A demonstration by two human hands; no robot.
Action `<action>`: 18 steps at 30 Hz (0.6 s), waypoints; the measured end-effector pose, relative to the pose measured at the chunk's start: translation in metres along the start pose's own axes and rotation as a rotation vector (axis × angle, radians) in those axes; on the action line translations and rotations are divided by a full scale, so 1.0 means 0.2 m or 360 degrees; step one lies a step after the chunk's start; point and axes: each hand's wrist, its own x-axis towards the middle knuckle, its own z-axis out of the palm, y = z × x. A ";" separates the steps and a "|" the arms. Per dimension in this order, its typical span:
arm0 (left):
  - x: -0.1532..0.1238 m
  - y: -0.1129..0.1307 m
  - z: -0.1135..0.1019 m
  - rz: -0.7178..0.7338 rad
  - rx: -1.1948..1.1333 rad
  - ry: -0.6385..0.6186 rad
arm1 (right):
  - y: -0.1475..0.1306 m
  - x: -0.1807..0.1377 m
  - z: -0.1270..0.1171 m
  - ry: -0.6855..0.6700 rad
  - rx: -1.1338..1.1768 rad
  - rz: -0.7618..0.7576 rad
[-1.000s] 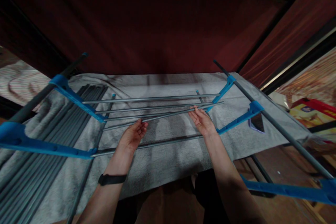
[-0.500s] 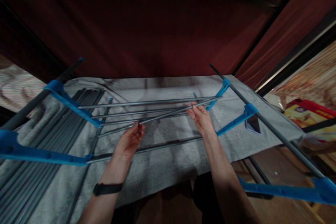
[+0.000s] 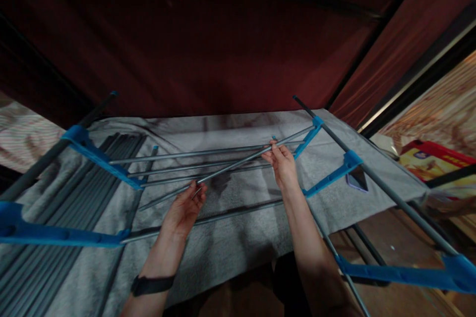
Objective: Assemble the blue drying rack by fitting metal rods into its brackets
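A thin grey metal rod [image 3: 234, 165] slants up from lower left to upper right, held by both of my hands. My left hand [image 3: 186, 205] pinches it left of its middle, and a dark band circles that wrist. Farther along, my right hand [image 3: 281, 161] grips the rod between thumb and fingers. The rod's right end lies close to a blue plastic bracket [image 3: 308, 138]; whether it touches cannot be made out. Behind it, several rods span toward another blue bracket [image 3: 102, 156] on the left. A nearer rod [image 3: 238, 212] runs below my hands.
Several loose grey tubes [image 3: 70, 223] lie side by side on the grey cloth [image 3: 230, 262] at left. A phone [image 3: 357, 179] rests on the cloth at right. Beyond the table edge stands a red and yellow box [image 3: 431, 166]. Dark red panels [image 3: 223, 49] rise behind.
The held rod has tilted more steeply: its left end is lower and its right end has risen toward the bracket's upper part. Both hands keep their grip.
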 end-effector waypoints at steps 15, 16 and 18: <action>0.00 0.01 0.00 0.0028 0.0028 -0.0120 | -0.04 0.04 -0.02 0.0003 -0.0100 -0.0019; 0.00 0.01 0.00 0.0035 0.0033 -0.0124 | -0.04 0.04 -0.02 0.0001 -0.0101 -0.0021; 0.00 0.01 -0.01 0.0053 0.0039 -0.0140 | -0.04 0.04 -0.02 0.0004 -0.0105 -0.0023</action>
